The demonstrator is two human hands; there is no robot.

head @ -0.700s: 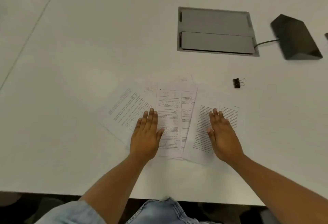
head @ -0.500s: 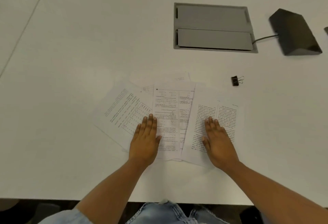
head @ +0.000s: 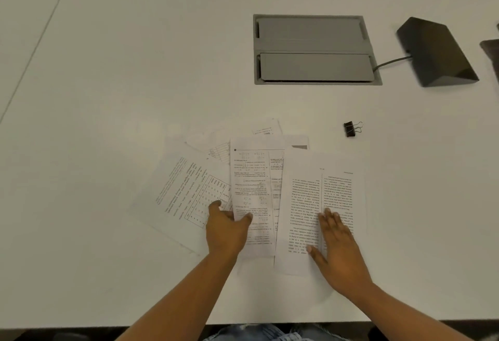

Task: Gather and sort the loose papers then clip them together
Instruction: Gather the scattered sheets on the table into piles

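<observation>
Several printed sheets lie fanned out on the white table (head: 108, 97) in front of me. My left hand (head: 226, 234) pinches the left edge of the middle sheet (head: 253, 184), thumb on top and fingers tucked beneath it, over the tilted left sheet (head: 186, 195). My right hand (head: 339, 251) rests flat with straight fingers on the right sheet (head: 324, 192), which overlaps the middle one. More sheets (head: 237, 135) poke out behind. A black binder clip (head: 351, 129) lies alone on the table beyond the right sheet.
A grey cable hatch (head: 313, 49) is set into the table further back. A dark wedge-shaped device (head: 437, 52) with a cable sits to its right, and another dark object (head: 492, 49) shows at the right edge. The table's front edge runs just below my forearms.
Both hands slid back toward me. My left hand went from lying flat to pinching the middle sheet's edge. The right sheet shifted left over the middle one.
</observation>
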